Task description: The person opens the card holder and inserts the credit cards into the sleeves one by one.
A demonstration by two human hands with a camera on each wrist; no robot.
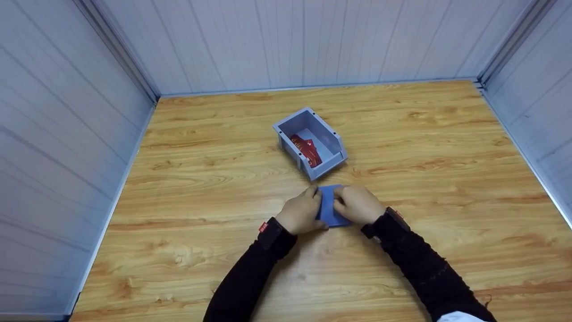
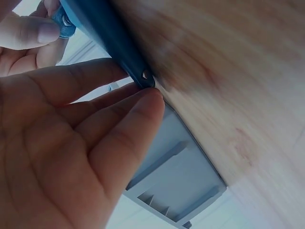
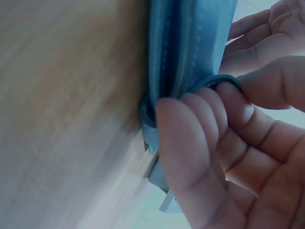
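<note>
A blue stitched wallet [image 1: 327,206] with a snap strap lies on the table between the hands. The left hand [image 1: 298,212] holds its left side, fingertips at the edge beside a metal snap in the left wrist view. From the right, the right hand [image 1: 359,205] pinches the wallet's strap tab [image 2: 66,23], which carries another snap. Seen from the right wrist, the wallet's layered edge [image 3: 176,52] shows stitching, and the strap [image 3: 217,80] curves up between thumb and curled fingers. Part of the wallet is hidden under the right hand.
Just beyond the wallet stands a grey plastic bin [image 1: 329,166], turned at an angle, with red printed cards [image 1: 307,150] inside. Pale panel walls [image 1: 286,44] enclose the wooden table [image 1: 201,214] at the back and both sides.
</note>
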